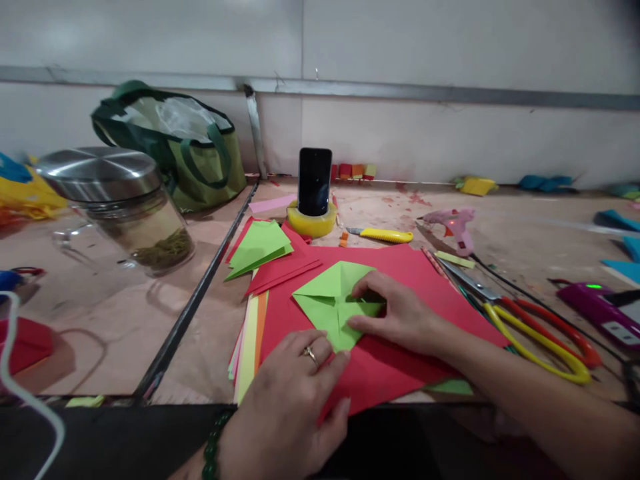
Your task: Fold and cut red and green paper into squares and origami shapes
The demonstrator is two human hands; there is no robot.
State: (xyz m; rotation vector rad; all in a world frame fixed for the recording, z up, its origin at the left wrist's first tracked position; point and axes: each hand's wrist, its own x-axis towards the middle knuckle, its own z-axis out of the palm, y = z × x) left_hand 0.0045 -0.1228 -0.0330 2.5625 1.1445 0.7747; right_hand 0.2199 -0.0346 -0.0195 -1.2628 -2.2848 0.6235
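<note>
A green folded paper (325, 308) lies on a stack of coloured sheets topped by a red sheet (400, 267). Its flaps meet near the middle. My right hand (395, 310) is at its right side, thumb and forefinger apart, with the fingertips touching the flaps. At the paper's lower edge rests my left hand (295, 393), its fingers spread over the red sheet and the tips by the green corner. More folded green papers (263, 245) and red papers (287, 267) lie just to the left and behind.
Behind the sheets, a phone (315, 180) stands in a tape roll (313, 221), beside a yellow cutter (386, 235). Scissors (545, 333), a pink glue gun (455, 227) and a purple device (600, 310) lie right. A glass jar (150, 233) and green bag (210, 167) stand left.
</note>
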